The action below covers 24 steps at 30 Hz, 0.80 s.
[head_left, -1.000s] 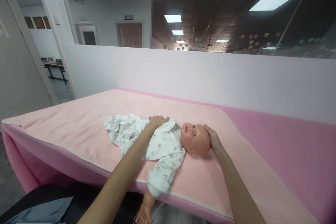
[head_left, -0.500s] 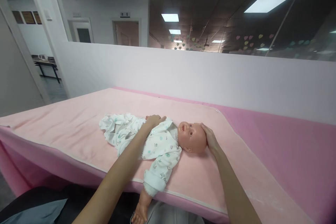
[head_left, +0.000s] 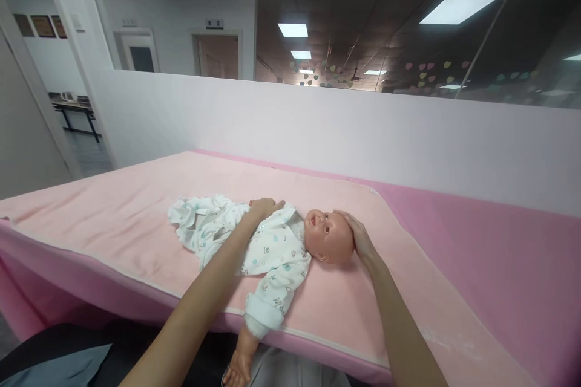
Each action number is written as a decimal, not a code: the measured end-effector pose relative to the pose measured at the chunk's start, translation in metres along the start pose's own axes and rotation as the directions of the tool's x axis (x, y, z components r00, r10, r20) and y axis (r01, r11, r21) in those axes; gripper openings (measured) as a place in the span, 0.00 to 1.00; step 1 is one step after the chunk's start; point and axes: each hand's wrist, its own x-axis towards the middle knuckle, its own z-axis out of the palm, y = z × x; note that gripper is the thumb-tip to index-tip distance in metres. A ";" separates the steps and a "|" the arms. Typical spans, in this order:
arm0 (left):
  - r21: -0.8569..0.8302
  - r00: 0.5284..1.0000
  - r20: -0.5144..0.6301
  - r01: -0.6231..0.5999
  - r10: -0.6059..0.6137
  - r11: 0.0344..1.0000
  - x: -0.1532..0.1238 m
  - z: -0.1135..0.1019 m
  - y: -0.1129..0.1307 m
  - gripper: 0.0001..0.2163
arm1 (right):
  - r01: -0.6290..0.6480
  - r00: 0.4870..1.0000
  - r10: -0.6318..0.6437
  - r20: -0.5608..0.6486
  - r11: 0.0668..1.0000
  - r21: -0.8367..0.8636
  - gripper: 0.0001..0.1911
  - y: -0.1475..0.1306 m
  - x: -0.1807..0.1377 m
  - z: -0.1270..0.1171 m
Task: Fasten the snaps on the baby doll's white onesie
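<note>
Our left hand (head_left: 264, 208) and our right hand (head_left: 358, 234) are both bare, and our forearms (head_left: 200, 302) are bare too, becoming narrower toward the wrists (head_left: 371, 255). Lower down we wear pale grey cloth (head_left: 293, 370) with soft folds; which garment it is, we cannot tell exactly.

One doll (head_left: 275, 254) toward six o'clock. Two hands: one left hand (head_left: 264, 207) toward seven, one right hand (head_left: 359, 236) toward four. Two sheets: one peach sheet (head_left: 127, 196) toward eight, one pink sheet (head_left: 503, 248) toward four. Three plaques (head_left: 43, 26) near ten, two doorways (head_left: 218, 57) between ten and eleven, one desk (head_left: 75, 106) near nine. Heart stickers (head_left: 422, 76) toward two: too blurred to count.
</note>
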 end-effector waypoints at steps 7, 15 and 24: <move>-0.011 1.000 -0.004 -0.003 0.003 1.000 -0.001 0.000 0.000 0.29 | 0.030 0.995 -0.026 -0.099 0.999 0.034 0.26 0.002 0.003 -0.003; -0.010 1.000 0.000 -0.004 0.004 1.000 -0.002 -0.001 0.000 0.29 | -0.023 0.977 0.043 -0.211 0.995 0.097 0.25 0.003 0.009 -0.012; -0.033 1.000 -0.006 0.012 -0.012 0.999 0.001 0.001 -0.002 0.30 | -0.057 0.997 0.059 -0.058 0.998 0.028 0.22 0.002 0.003 0.002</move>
